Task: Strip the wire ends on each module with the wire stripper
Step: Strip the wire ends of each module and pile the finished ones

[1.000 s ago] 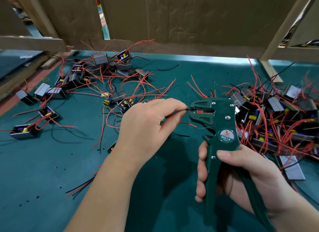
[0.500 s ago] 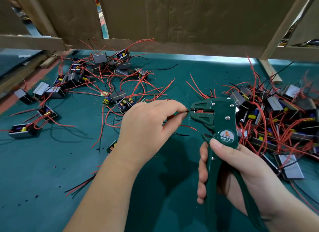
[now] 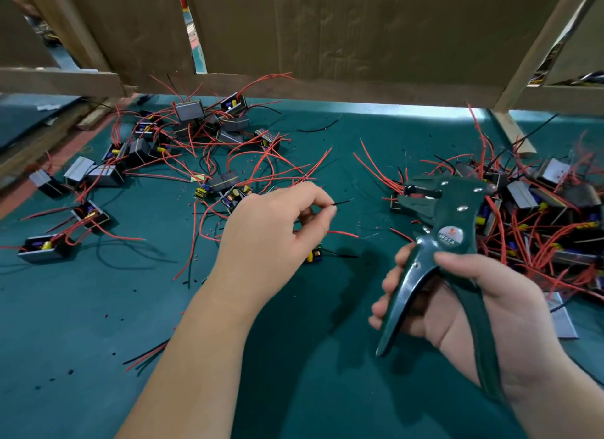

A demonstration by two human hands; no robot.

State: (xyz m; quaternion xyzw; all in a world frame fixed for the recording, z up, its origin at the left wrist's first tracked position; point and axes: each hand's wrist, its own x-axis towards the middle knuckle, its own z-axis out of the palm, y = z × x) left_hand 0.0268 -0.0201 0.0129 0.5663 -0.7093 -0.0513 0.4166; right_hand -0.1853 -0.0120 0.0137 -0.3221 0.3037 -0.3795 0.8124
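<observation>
While the left hand (image 3: pixel 274 229) pinches a thin black wire (image 3: pixel 340 202) between thumb and forefinger in the head view, its fingers (image 3: pixel 310 192) curled close with a short end poking past them, a small circuit module (image 3: pixel 315 255), likely the wire's own, lies on the teal-matted bench (image 3: pixel 98 324) just beneath those fingers. Well apart from the wire tip, the right hand (image 3: pixel 474 304) grips the dark green wire stripper (image 3: pixel 447 219) — fingers (image 3: pixel 390 280) wrapped round the front handle, handles spread, jaws pointing back toward the left fingers. Whether the tip is already bare is too small to tell. To strip cleanly, I would feed the end straight into the jaws, hold the pinch firm and squeeze once. One tangled heap of grey-cased modules with red wires (image 3: pixel 189 110) lies beyond the left fingers, a second heap (image 3: pixel 519 193) behind the right fingers.
</observation>
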